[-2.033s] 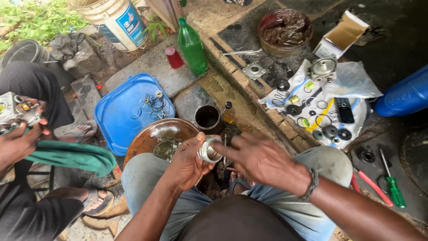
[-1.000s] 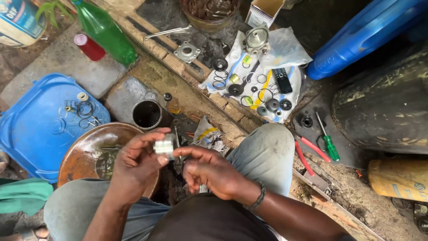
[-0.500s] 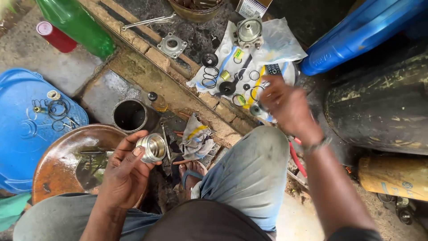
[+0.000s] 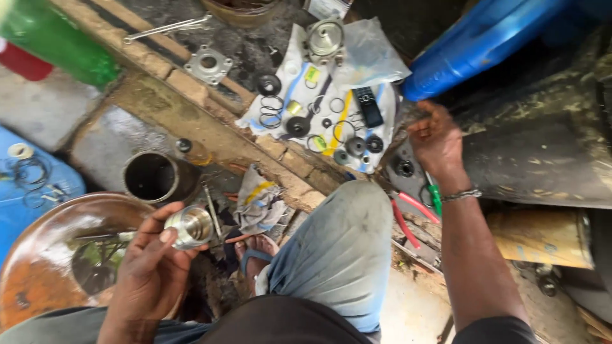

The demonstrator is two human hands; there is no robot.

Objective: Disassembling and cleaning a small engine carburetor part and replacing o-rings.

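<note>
Steel cylindrical part pinched by our left hand fingertips; our right hand curled, at 2 o'clock, beside plastic sheet of seals.

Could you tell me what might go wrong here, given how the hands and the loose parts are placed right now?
The left hand pinches the metal cylinder by its fingertips over the oily pan; it could slip. The right hand reaches beside small rings and seals on the plastic sheet and might scatter them.
</note>
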